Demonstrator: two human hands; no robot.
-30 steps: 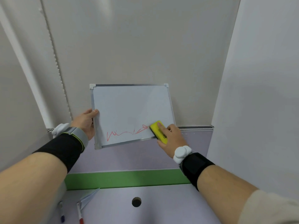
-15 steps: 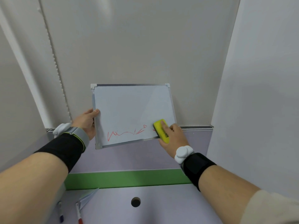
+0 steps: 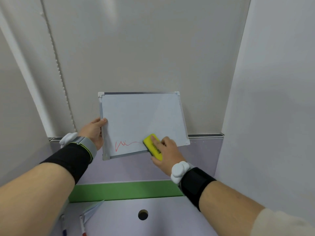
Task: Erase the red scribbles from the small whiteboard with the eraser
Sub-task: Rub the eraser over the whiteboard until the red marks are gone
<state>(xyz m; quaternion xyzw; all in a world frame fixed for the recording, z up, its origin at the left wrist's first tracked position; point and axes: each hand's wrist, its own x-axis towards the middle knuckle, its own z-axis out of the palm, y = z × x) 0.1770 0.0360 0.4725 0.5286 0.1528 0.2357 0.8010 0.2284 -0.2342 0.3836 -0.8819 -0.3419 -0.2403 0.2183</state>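
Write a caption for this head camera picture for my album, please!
Right hand wipes a yellow eraser toward red scribbles on a small whiteboard held by the left hand.

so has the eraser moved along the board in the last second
Yes. The eraser has slid left along the whiteboard bottom edge, away from its right frame corner, wiping the right end of the red scribble.

Tilted whiteboard (image 3: pixel 139 116); yellow eraser (image 3: pixel 152 147) bottom edge, beside red scribbles (image 3: pixel 126 145).

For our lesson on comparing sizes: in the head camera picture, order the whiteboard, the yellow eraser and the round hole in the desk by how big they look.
1. whiteboard
2. eraser
3. hole, though it sits nearer the camera
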